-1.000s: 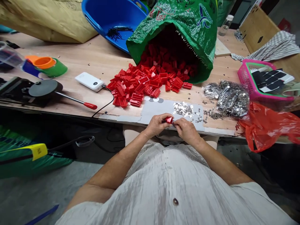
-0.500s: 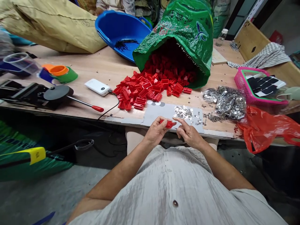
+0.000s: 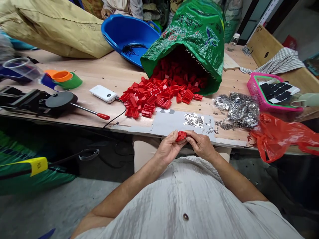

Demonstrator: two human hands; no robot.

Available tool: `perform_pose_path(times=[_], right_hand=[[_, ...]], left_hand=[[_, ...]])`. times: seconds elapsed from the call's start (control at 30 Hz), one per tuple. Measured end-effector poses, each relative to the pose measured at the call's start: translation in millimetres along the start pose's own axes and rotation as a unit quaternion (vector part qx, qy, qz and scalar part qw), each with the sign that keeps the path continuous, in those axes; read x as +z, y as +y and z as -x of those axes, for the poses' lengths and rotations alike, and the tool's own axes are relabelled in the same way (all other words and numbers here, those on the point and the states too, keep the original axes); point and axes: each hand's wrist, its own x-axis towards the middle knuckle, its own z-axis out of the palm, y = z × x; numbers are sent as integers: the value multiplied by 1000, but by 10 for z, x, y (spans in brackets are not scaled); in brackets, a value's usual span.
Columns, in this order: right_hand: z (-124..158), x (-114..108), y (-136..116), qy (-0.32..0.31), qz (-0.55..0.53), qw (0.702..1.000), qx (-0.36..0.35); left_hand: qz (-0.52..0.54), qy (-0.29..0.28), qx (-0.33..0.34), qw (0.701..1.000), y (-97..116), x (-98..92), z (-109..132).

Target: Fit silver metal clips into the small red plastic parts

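Since half a second ago, the right hand (image 3: 203,146) has come in from just beside the red piece (image 3: 181,135), and its thumb and fingertips now meet the right end. That piece sits between both hands at the table's near edge, above the lap; the left hand (image 3: 169,147) pinches its other end, palm turned partly up. Just beyond lies a grey mat (image 3: 171,124) bearing small silvery metal parts (image 3: 194,120), with more scattered to the right near clear bags of metal parts (image 3: 243,111) and a crumpled red plastic bag (image 3: 286,136). Behind the mat, a heap of red pieces (image 3: 149,94) spills from a green sack (image 3: 194,30). Farther out stand a blue basin (image 3: 112,30) touching the sack and a pink basket (image 3: 256,93) at right.
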Motion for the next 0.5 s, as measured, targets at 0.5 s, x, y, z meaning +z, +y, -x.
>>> perform_pose_path(times=[0.5], right_hand=[[61,75,113,2,11,1000,-20]], left_hand=[[32,7,-4,999,-118,-45,10]])
